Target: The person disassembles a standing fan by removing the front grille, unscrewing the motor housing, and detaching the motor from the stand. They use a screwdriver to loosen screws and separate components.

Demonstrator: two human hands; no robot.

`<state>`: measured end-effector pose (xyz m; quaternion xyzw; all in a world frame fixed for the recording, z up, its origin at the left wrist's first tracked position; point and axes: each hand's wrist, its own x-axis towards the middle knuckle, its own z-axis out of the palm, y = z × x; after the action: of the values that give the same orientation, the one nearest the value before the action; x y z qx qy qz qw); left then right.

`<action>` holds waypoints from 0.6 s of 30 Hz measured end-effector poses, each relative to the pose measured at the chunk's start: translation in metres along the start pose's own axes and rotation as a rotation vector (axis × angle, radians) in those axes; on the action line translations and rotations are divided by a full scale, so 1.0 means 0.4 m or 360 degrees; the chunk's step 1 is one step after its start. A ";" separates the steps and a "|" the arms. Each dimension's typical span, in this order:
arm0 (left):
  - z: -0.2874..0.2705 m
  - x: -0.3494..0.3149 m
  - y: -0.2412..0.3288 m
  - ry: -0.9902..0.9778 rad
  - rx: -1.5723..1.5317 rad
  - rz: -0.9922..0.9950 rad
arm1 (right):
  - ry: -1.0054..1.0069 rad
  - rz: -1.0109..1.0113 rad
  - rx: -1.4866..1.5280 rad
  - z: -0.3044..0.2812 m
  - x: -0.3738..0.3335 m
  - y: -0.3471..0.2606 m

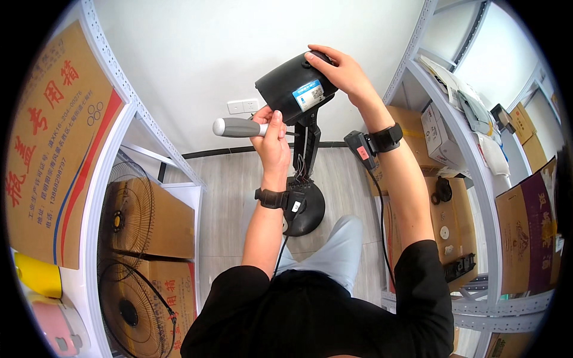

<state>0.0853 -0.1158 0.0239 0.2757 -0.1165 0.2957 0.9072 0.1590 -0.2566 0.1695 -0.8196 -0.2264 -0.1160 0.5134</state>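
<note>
A black fan motor housing with a blue and white label sits tilted on top of a black stand neck. My right hand grips the housing's upper right end, its fingers curled over the top. Below the housing's lower left edge, my left hand is closed round a screwdriver with a grey and white handle. The handle points left, and a bit of thin shaft shows right of my fingers. Loose wires hang open at the neck's foot, above the round black base on the floor.
Two black wire fan guards lean by cardboard boxes at left. Metal shelving flanks both sides. At right, small black and white parts lie on a carton. A black cable hangs from my right wrist; a wall socket is ahead.
</note>
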 end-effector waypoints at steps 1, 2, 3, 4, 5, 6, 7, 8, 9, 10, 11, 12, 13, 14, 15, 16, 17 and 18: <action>0.000 0.000 0.000 -0.0008 -0.0011 -0.0002 | -0.0002 -0.0004 0.0006 0.001 0.000 0.001; 0.001 0.000 0.000 -0.0009 -0.0028 -0.0011 | -0.0027 0.0007 0.0029 -0.001 -0.002 0.000; 0.003 -0.001 0.000 -0.0009 -0.0044 -0.0021 | -0.0052 0.0018 0.0052 -0.004 -0.004 -0.002; 0.004 -0.001 -0.001 -0.0009 -0.0059 -0.0030 | -0.0076 0.0030 0.0075 -0.007 -0.006 -0.003; 0.004 -0.001 -0.003 0.0003 -0.0060 -0.0015 | -0.0075 0.0042 0.0094 -0.007 -0.006 -0.005; 0.003 -0.001 -0.006 0.0016 -0.0061 -0.0001 | -0.0074 0.0054 0.0113 -0.007 -0.006 -0.006; 0.003 -0.001 -0.009 0.0029 -0.0063 0.0014 | -0.0074 0.0066 0.0132 -0.007 -0.006 -0.008; 0.002 -0.001 -0.011 0.0042 -0.0060 0.0015 | -0.0080 0.0089 0.0150 -0.007 -0.004 -0.009; 0.001 -0.003 -0.012 0.0055 -0.0057 0.0016 | -0.0087 0.0112 0.0168 -0.006 -0.002 -0.010; 0.000 -0.004 -0.014 0.0068 -0.0054 0.0018 | -0.0095 0.0135 0.0186 -0.006 0.000 -0.012; 0.002 -0.007 -0.015 0.0079 -0.0054 0.0029 | -0.0110 0.0150 0.0186 -0.008 0.000 -0.016; 0.005 -0.012 -0.017 0.0090 -0.0054 0.0040 | -0.0125 0.0164 0.0186 -0.010 -0.002 -0.020; 0.006 -0.016 -0.017 0.0102 -0.0054 0.0052 | -0.0141 0.0179 0.0186 -0.011 -0.002 -0.023; 0.007 -0.019 -0.015 0.0103 -0.0042 0.0054 | -0.0146 0.0153 0.0159 -0.013 -0.002 -0.021; 0.008 -0.022 -0.013 0.0104 -0.0029 0.0055 | -0.0151 0.0128 0.0132 -0.013 -0.002 -0.016; 0.009 -0.022 -0.011 0.0105 -0.0016 0.0057 | -0.0157 0.0103 0.0104 -0.015 -0.001 -0.014; 0.007 -0.022 -0.012 0.0095 -0.0028 0.0055 | -0.0169 0.0118 0.0119 -0.016 -0.002 -0.013; 0.004 -0.020 -0.014 0.0086 -0.0040 0.0053 | -0.0182 0.0134 0.0134 -0.017 -0.002 -0.012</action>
<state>0.0820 -0.1243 0.0197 0.2541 -0.1003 0.3167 0.9083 0.1563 -0.2611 0.1761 -0.8113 -0.2254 -0.0377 0.5381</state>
